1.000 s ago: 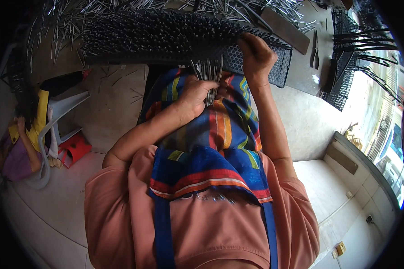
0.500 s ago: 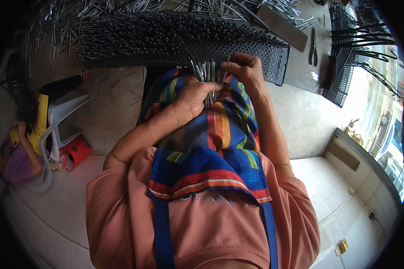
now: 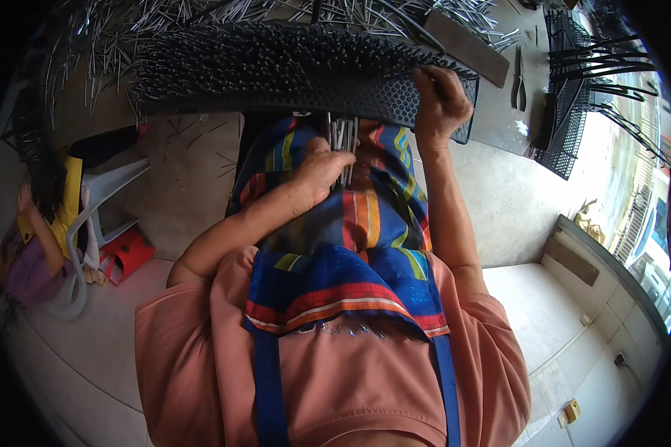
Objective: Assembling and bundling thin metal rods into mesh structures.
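Observation:
Above my lap, my left hand (image 3: 320,171) is closed around a bundle of thin metal rods (image 3: 342,137), their silvery ends sticking up past the thumb. A long black perforated rack (image 3: 391,100) lies across the front of the table. Many rods stand packed in its holes (image 3: 261,63), while holes toward its front and right side show bare. Over the right part of this rack is my right hand (image 3: 444,104), fingers curled together with the tips pressed at the holes. Whatever it pinches is too small to make out.
Loose rods (image 3: 119,52) are heaped behind the rack. To the right lie a flat board (image 3: 466,46), pliers (image 3: 521,80) and black mesh racks with long rods (image 3: 604,67). Another person (image 3: 37,246) sits at the left near a grey chair (image 3: 82,246) and a red bag (image 3: 129,253).
My right hand has moved from beside the rod bundle, up and right, to the rack. My left hand keeps the bundle and has sunk slightly. The other person's hand has risen.

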`<state>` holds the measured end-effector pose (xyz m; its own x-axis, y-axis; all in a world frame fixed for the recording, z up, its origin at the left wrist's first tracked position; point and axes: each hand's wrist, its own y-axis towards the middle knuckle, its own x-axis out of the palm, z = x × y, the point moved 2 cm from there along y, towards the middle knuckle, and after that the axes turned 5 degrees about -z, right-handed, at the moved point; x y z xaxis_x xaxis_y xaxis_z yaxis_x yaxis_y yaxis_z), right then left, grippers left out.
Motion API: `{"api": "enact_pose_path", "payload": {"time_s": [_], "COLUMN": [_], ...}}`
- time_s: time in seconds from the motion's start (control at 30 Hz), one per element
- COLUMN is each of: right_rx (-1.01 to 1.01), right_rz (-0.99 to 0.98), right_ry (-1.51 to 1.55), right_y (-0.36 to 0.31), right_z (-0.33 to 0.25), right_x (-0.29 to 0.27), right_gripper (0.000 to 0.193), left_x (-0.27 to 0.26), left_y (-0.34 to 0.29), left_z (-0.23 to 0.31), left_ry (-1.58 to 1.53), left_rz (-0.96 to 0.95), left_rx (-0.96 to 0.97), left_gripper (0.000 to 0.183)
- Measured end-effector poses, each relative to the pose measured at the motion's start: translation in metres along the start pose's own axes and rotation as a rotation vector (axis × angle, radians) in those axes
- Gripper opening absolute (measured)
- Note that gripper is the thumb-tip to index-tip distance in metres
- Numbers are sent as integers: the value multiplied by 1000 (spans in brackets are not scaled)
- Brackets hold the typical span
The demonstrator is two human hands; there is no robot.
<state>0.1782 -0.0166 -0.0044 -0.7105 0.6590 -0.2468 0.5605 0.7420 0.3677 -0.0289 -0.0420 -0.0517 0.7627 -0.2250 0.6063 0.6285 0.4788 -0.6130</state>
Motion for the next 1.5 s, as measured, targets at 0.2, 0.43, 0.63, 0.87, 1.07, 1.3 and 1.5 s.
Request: {"api": "enact_pose_path", "payload": {"time_s": [0.2, 0.43, 0.63, 0.87, 1.07, 1.3, 1.5], "right_rx": [-34, -132, -161, 849, 689, -49, -146], "right_rz": [-132, -233, -287, -593, -294, -209, -282], "right_ry": [-226, -426, -526, 235, 278, 17, -224], "right_y": [-9, -1, -21, -58, -38, -11, -17], "right_z": [-2, -10, -14, -21, -47, -30, -24], "right_x": [7, 9, 5, 12, 22, 54, 68], "right_gripper": [11, 11, 11, 3, 3, 9, 13], "left_x": [11, 13, 11, 13, -8, -11, -15], "left_y": [-9, -5, -8, -11, -12, -22, -14], "left_z": [14, 20, 29, 27, 26, 22, 17], "left_ry": [127, -16, -86, -1, -107, -58, -123], "left_rz": [2, 36, -23, -87, 93, 91, 144], "left_rx": [-63, 29, 28, 38, 30, 140, 124], "left_gripper": [25, 24, 24, 23, 16, 17, 16]}}
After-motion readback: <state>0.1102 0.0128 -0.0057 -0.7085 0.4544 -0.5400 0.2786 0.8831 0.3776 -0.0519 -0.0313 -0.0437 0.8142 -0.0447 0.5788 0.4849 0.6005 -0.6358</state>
